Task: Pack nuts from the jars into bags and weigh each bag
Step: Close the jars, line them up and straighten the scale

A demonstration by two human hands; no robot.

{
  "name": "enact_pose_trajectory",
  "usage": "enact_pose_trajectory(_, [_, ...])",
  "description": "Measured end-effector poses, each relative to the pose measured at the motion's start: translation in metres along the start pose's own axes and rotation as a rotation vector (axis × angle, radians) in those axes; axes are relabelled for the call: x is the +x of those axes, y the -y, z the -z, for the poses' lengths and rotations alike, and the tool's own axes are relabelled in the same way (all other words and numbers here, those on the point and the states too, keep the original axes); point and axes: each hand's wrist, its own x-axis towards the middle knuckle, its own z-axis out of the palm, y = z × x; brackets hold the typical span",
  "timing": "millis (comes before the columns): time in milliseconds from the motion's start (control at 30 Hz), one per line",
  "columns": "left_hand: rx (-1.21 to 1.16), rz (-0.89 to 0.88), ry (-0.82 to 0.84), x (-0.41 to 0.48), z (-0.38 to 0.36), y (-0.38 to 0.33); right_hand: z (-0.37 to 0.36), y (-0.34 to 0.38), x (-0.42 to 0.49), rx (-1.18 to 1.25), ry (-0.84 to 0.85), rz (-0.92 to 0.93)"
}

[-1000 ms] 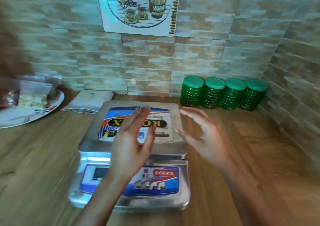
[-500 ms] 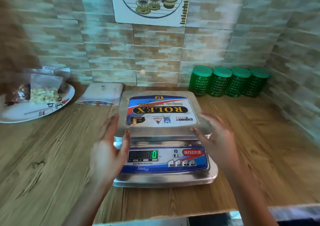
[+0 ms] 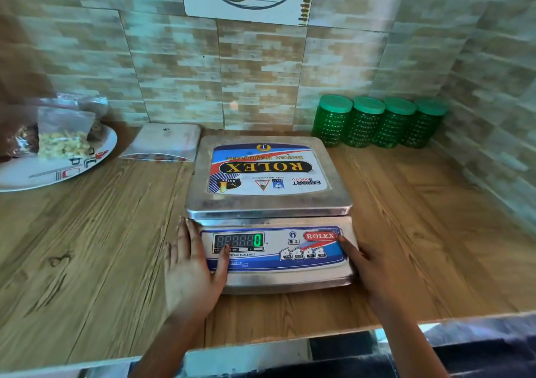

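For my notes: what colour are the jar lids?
The jar lids are light green, clearest in the head view.

The sticker on the platform of the scale reads, upside down from the near side, "ROLEX" in yellow on a black oval, with "Electronic Weighing Scale" beyond it and "EXPORT QUALITY" and "No 1 ROLEX" nearer (the badges between them are too fine to read). On the front panel a red oval at the right says "ROLEX", the display at the left shows a green "0", and under it runs "…TRONIC SCALE NO.1". The plate far left bears red and black letters I cannot make out.
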Motion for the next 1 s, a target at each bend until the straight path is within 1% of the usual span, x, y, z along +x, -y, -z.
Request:
enact_pose_trajectory(167, [0.003, -0.001, 0.019, -0.0012, 0.0021, -0.0012, 0.0022, -0.0009, 0.0053, 0.128, 0.099, -0.062])
enact_pose_trajectory(300, [0.0, -0.003, 0.029, -0.0013, 0.0021, -0.0012, 0.002, 0.0024, 0.0082, 0.321, 0.209, -0.158])
enact_pose_trajectory(367, [0.006, -0.007, 0.032, -0.0016, 0.0023, -0.0012, 0.0006, 0.0038, 0.0066, 0.351, 0.214, -0.176])
enact_pose_trajectory(567, [0.015, -0.007, 0.016, -0.0017, 0.0025, -0.0013, -0.0019, 0.0031, 0.0035, 0.339, 0.16, -0.153])
enact_pose_trajectory(733, [0.002, -0.013, 0.008, -0.0015, 0.0016, -0.0007, -0.0015, 0.0017, 0.0035, 0.352, 0.16, -0.135])
enact_pose_trajectory(800, [-0.04, -0.019, 0.004, -0.0014, 0.0017, 0.0, -0.0025, 0.0004, 0.0028, 0.352, 0.153, -0.112])
enact_pose_trajectory(900, [-0.199, -0.027, 0.004, -0.0019, 0.0052, 0.0006, -0.0039, -0.0012, 0.0013, 0.344, 0.145, -0.089])
enact_pose_trajectory(1000, [-0.363, 0.026, 0.014, -0.0009, 0.0062, 0.0066, -0.0039, -0.0031, 0.0001, 0.315, 0.144, -0.068])
